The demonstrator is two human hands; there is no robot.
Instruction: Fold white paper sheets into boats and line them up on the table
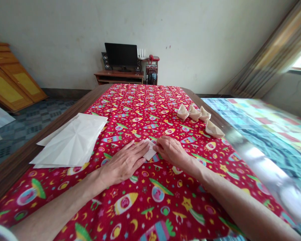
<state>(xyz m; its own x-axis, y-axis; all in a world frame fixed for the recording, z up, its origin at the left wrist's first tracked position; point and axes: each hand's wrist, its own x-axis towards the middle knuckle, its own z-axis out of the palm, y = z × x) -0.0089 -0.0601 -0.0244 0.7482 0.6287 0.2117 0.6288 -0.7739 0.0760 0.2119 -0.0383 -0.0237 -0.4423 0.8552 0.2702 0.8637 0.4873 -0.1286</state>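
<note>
A small folded white paper [149, 151] lies on the red patterned tablecloth [145, 110] in the middle of the table. My left hand [124, 163] lies flat on its left part, fingers stretched out and pressing down. My right hand [171, 150] rests on its right edge with fingers curled, pinching or pressing the paper's fold. Most of the paper is hidden under both hands.
A stack of creased white sheets [72, 140] lies at the left. Several folded cream paper boats [200, 117] sit at the right near the table edge [240, 147]. Beyond the table stand a desk with a monitor [121, 55] and wooden cabinets [12, 80].
</note>
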